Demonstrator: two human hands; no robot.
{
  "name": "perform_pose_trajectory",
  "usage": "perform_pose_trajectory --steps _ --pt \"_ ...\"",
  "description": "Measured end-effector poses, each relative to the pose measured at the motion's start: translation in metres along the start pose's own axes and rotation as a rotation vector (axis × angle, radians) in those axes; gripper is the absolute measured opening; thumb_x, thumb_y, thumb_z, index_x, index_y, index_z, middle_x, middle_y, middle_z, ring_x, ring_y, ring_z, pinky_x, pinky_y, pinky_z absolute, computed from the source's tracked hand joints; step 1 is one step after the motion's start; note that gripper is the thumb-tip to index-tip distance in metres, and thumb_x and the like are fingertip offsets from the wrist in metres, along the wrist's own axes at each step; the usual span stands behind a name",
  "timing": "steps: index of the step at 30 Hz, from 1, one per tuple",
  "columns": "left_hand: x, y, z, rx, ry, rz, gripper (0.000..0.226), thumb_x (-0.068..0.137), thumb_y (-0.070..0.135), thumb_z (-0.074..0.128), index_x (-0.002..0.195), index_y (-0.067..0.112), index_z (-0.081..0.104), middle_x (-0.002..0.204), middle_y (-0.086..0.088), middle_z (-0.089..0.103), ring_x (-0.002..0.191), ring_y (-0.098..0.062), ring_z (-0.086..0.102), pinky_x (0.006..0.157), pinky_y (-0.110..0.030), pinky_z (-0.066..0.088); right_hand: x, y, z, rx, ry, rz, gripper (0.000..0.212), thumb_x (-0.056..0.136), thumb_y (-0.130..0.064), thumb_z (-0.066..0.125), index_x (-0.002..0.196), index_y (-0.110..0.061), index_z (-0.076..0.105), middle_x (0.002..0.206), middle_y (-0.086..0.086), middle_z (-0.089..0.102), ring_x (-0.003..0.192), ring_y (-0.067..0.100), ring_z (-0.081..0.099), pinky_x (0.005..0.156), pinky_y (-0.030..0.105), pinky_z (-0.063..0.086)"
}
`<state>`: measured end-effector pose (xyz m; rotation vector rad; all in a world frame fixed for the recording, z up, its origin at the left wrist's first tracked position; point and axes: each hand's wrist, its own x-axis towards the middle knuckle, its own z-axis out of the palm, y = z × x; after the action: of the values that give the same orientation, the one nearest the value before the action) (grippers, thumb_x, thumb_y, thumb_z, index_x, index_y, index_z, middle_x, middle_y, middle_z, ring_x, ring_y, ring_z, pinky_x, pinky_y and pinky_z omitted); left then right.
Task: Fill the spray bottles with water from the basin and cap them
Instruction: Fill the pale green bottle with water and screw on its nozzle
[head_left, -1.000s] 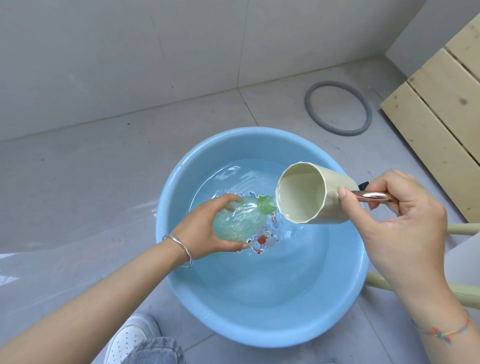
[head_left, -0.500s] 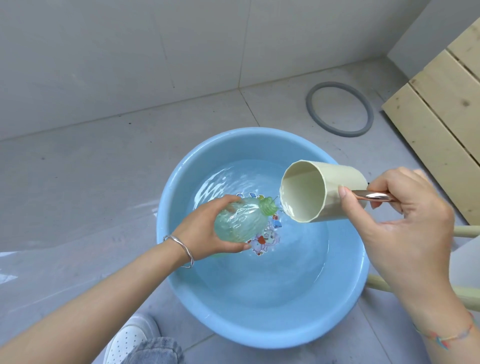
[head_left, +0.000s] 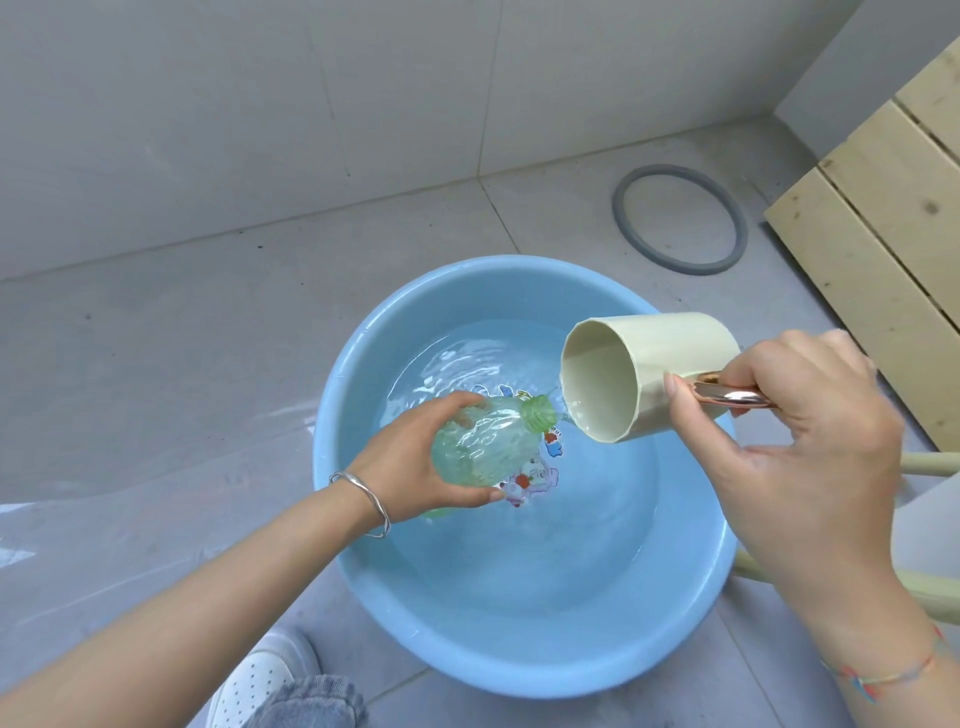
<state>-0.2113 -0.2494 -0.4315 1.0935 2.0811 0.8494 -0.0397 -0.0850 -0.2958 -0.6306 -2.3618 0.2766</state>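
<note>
A light blue basin (head_left: 358, 577) of water sits on the grey floor. Over it my left hand (head_left: 410, 462) grips a clear green bottle (head_left: 483, 441), tilted with its uncapped threaded neck pointing up and right. My right hand (head_left: 795, 447) holds the shiny copper handle of a cream cup (head_left: 644, 379), tipped on its side with its mouth just right of the bottle's neck. A little water lies at the cup's lower lip. No cap or spray head is in view.
A grey rubber ring (head_left: 680, 218) lies on the floor beyond the basin. A pale wooden slatted panel (head_left: 883, 218) stands at the right. Cream tubes (head_left: 930, 462) run behind my right hand. My white shoe (head_left: 260, 675) is near the basin's front left.
The cup has tipped a little further and its mouth has stayed by the bottle's neck. The bottle has turned slightly more upright in my left hand.
</note>
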Motion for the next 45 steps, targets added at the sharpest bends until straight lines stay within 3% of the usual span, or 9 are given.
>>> perform_pose_trajectory --steps 7,12,18,23,30,33,39,42,45 --pt "0.001 0.000 0.001 -0.020 -0.001 -0.007 0.084 0.050 0.075 0.069 0.125 0.049 0.042 0.119 0.025 0.056 0.111 0.002 0.052 0.098 -0.027 0.043 0.001 -0.004 0.002 -0.043 0.019 -0.086 0.030 0.082 -0.015 0.070 0.062 -0.004 0.051 0.061 0.002 0.041 0.068 0.018 0.029 0.072 0.030 0.025" --pt "0.000 0.002 0.002 -0.058 0.007 -0.012 0.076 0.050 0.073 0.072 0.116 0.057 0.038 0.117 0.025 0.057 0.110 0.006 0.052 0.097 -0.024 0.043 0.002 -0.007 0.003 -0.082 0.047 -0.159 0.029 0.083 -0.014 0.069 0.061 -0.004 0.052 0.060 0.003 0.042 0.068 0.020 0.031 0.074 0.027 0.021" --pt "0.000 0.001 0.003 -0.061 0.004 -0.016 0.081 0.050 0.075 0.072 0.122 0.054 0.040 0.118 0.023 0.058 0.112 0.003 0.052 0.099 -0.026 0.043 0.002 -0.009 0.005 -0.130 0.075 -0.277 0.030 0.086 -0.012 0.068 0.060 -0.004 0.056 0.057 0.005 0.046 0.068 0.021 0.033 0.076 0.026 0.019" --pt "0.000 -0.001 0.004 -0.060 0.009 -0.028 0.079 0.050 0.073 0.073 0.120 0.054 0.041 0.117 0.022 0.058 0.111 0.004 0.052 0.098 -0.027 0.043 -0.001 -0.009 0.008 -0.165 0.095 -0.404 0.028 0.086 -0.010 0.068 0.060 -0.002 0.059 0.058 0.007 0.052 0.069 0.024 0.036 0.073 0.033 0.025" --pt "-0.002 0.003 0.003 -0.071 0.014 -0.023 0.075 0.051 0.071 0.073 0.117 0.055 0.041 0.116 0.025 0.057 0.108 0.011 0.050 0.093 -0.016 0.040 -0.002 -0.012 0.010 -0.165 0.138 -0.500 0.024 0.084 -0.007 0.070 0.065 -0.006 0.056 0.057 0.006 0.050 0.070 0.022 0.036 0.073 0.033 0.028" --pt "-0.002 0.002 0.002 -0.084 0.022 -0.028 0.073 0.049 0.074 0.071 0.113 0.059 0.040 0.117 0.028 0.056 0.109 0.015 0.048 0.091 -0.007 0.036 -0.003 -0.008 0.010 -0.114 0.133 -0.362 0.025 0.086 -0.012 0.069 0.067 -0.007 0.053 0.059 0.005 0.050 0.069 0.022 0.036 0.073 0.032 0.026" --pt "-0.002 -0.003 0.001 -0.143 0.073 -0.060 0.081 0.051 0.065 0.082 0.121 0.044 0.048 0.114 0.031 0.056 0.107 0.010 0.052 0.092 -0.008 0.037 0.000 0.019 0.024 0.103 -0.069 0.196 0.033 0.080 -0.018 0.072 0.063 -0.011 0.045 0.060 -0.010 0.046 0.065 0.017 0.038 0.062 0.029 0.025" --pt "-0.001 -0.006 0.000 -0.141 0.100 -0.093 0.074 0.056 0.050 0.088 0.115 0.045 0.045 0.109 0.032 0.054 0.101 0.015 0.051 0.084 0.003 0.031 -0.014 0.038 0.050 0.080 -0.256 0.254 0.035 0.079 -0.016 0.074 0.060 -0.009 0.046 0.057 0.001 0.049 0.063 0.024 0.045 0.060 0.036 0.032" --pt "0.000 -0.008 0.001 -0.142 0.103 -0.124 0.075 0.056 0.051 0.087 0.119 0.038 0.049 0.110 0.027 0.058 0.103 0.009 0.054 0.085 -0.001 0.033 -0.034 0.050 0.071 0.015 -0.388 0.218 0.042 0.079 -0.016 0.074 0.057 -0.016 0.038 0.053 -0.004 0.041 0.061 0.026 0.041 0.059 0.036 0.025"
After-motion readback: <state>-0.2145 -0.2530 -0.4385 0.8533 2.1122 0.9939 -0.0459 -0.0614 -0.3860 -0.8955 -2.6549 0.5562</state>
